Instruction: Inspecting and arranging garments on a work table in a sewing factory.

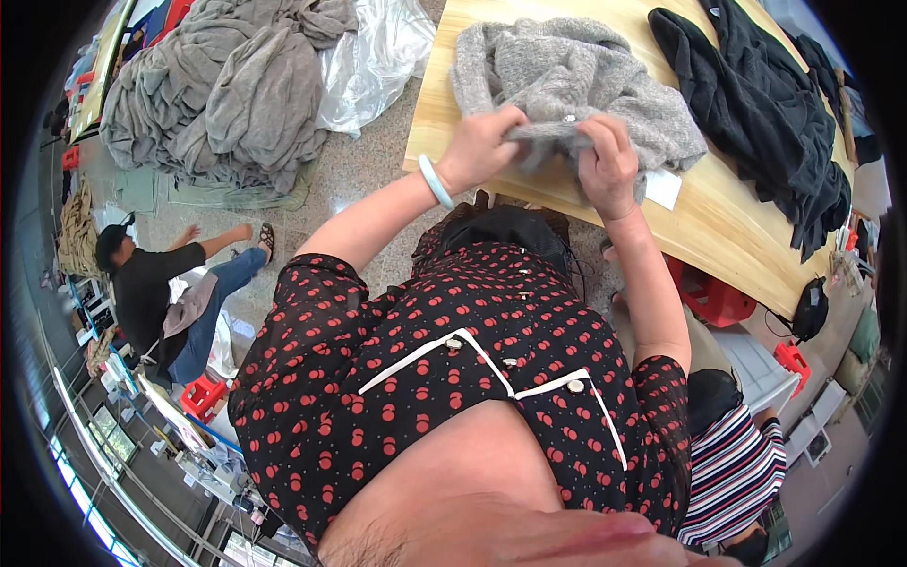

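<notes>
A long pale wooden table (pixel 718 236) carries a crumpled black garment (pixel 756 104) set aside at its far end and, at the near edge, a soft, fuzzy grey knit sweater (pixel 567 76), bunched and seemingly only just begun. The left hand (pixel 482 146) and right hand (pixel 607 165) both pinch its hem beside a small white tag (pixel 663 187); a heap of grey garments (pixel 227 94) waits on the floor.

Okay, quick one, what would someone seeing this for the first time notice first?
Most striking are the left hand and right hand gripping a grey knitted garment at the near edge of a wooden table. A black garment lies to its right, and a heap of grey fabric sits on the floor to the left.
</notes>
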Tool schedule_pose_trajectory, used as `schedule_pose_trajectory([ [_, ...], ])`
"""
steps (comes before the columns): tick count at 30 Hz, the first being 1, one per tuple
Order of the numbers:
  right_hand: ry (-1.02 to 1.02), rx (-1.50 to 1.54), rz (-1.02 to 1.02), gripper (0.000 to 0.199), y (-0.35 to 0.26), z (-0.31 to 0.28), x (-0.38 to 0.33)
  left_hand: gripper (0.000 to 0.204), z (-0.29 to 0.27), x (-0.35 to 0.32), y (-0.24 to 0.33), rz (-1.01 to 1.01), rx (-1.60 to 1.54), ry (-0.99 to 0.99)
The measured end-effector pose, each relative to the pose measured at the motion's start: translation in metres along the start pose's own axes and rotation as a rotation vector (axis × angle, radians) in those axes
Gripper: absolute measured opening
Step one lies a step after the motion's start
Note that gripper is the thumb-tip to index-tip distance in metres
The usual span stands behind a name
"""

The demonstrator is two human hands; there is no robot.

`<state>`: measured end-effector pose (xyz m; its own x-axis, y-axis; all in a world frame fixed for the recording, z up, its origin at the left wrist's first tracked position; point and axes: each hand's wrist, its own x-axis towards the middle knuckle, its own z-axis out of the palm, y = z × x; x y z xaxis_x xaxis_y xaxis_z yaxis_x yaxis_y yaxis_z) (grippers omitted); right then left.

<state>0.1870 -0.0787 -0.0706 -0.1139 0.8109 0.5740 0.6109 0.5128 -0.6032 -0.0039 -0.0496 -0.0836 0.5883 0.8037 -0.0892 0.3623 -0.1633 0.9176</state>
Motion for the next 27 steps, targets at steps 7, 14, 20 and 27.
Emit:
schedule_pose_trajectory([
  [7,-0.651,0.146,0.158,0.01,0.001,0.01,-0.069,0.021,-0.011,-0.045,-0.063,-0.055,0.264,0.723],
  [14,-0.232,-0.024,0.788,0.035,0.076,0.03,-0.02,0.021,-0.012,-0.091,-0.1,-0.32,0.477,0.241],
  [20,-0.384,0.472,1.229,0.026,0.072,0.086,0.002,0.038,-0.051,-0.064,-0.092,-0.425,0.211,-0.11],
  [27,-0.32,0.717,1.011,0.013,0.026,0.006,0.067,0.066,-0.003,0.041,-0.018,0.203,0.261,0.332],
])
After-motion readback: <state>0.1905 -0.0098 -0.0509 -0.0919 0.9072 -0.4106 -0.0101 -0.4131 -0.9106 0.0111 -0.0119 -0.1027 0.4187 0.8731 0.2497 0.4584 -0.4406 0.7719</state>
